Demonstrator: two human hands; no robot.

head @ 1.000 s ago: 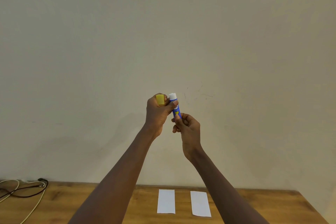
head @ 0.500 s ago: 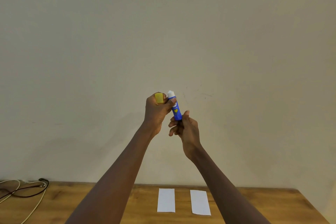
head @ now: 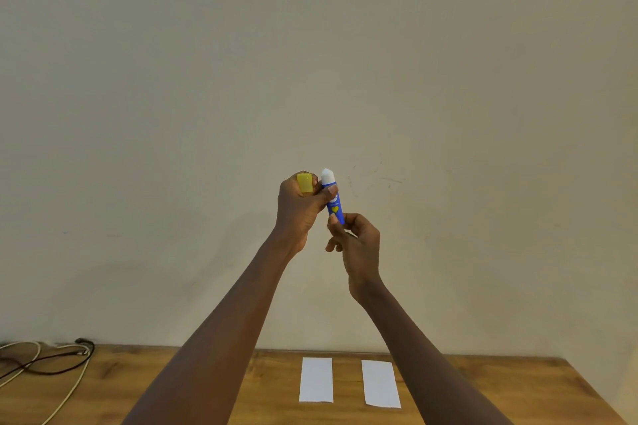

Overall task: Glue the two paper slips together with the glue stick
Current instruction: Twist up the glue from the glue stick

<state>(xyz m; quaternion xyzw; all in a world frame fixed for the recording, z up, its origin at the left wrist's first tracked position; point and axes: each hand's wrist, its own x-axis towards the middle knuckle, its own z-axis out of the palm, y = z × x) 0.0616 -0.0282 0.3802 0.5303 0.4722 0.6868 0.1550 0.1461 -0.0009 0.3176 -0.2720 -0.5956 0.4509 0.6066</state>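
Note:
Both arms are raised in front of the wall. My left hand (head: 298,209) holds the yellow cap (head: 305,182) in its fingers, and its thumb rests on the upper part of the blue glue stick (head: 335,203). The white glue tip points up, uncovered. My right hand (head: 357,245) grips the base of the glue stick from below. Two white paper slips lie side by side on the wooden table: the left slip (head: 316,379) and the right slip (head: 380,383), apart from each other.
The wooden table (head: 500,386) runs along the bottom, against a plain beige wall. Black and white cables (head: 51,360) lie coiled at the table's far left.
More white glue shows above the blue tube than a second ago. My right hand's fingers have shifted at the base of the stick. Both hands stay at about the same height.

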